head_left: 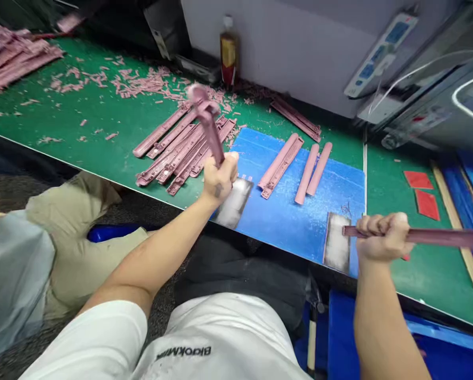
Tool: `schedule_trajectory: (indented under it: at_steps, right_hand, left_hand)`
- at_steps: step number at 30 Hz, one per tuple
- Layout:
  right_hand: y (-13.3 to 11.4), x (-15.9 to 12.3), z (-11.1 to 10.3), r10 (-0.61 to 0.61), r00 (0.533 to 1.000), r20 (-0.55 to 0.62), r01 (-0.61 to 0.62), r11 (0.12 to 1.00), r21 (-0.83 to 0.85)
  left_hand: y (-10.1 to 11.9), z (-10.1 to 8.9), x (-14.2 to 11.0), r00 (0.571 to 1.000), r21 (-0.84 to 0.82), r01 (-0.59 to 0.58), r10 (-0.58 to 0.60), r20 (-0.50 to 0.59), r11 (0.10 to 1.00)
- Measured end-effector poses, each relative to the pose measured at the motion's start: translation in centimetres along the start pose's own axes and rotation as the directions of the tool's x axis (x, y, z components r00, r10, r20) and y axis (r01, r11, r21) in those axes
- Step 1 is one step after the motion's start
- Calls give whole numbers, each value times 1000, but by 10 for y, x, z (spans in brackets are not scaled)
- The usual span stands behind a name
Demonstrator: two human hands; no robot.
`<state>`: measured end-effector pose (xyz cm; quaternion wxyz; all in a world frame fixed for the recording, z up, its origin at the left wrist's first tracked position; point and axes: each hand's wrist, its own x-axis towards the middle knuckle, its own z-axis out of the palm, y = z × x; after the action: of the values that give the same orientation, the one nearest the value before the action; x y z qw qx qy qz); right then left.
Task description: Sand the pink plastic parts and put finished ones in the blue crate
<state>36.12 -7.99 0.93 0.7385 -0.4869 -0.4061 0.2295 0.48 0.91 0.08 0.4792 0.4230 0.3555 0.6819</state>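
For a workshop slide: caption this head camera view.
Left hand grips a pink plastic strip, right hand another strip, above a blue mat on a green bench strewn with pink scraps.

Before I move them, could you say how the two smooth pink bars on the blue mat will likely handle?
The smooth pink bars look stiff: a similar bar in the right hand runs straight beyond the grip. Their rounded shape suggests they may roll if pushed. Probably light plastic, too.

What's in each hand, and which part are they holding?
The left hand holds a pink strip near its lower end. The right hand holds a long pink strip close to one end.
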Motion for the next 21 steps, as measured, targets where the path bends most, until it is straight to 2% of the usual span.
schedule_trajectory:
  at_steps: [2,4,7,11,16,19,21]
  right_hand:
    - [9,17,9,2,997,-71,-2,1000,3]
    - [13,24,12,22,997,-71,-21,1000,10]
    - [11,21,9,84,996,-4,-84,996,5]
    - [9,17,7,58,991,-117,-51,997,59]
    - [6,9,6,109,993,-51,-108,994,17]
    - [8,15,5,106,988,-113,-106,994,0]
    - [11,23,4,186,979,-83,-187,982,-11]
  left_hand:
    - [-7,8,12,999,30,-14,15,-34,999]
    - [-10,10,16,999,38,-30,31,-32,999]
    - [-10,5,13,999,38,-28,27,19,999]
    - [-12,0,16,997,63,-83,82,7,995]
    - [-14,7,17,997,101,-20,12,80,995]
    - [-19,14,23,998,118,-42,35,58,992]
    - [-24,15,29,998,171,-28,18,63,985]
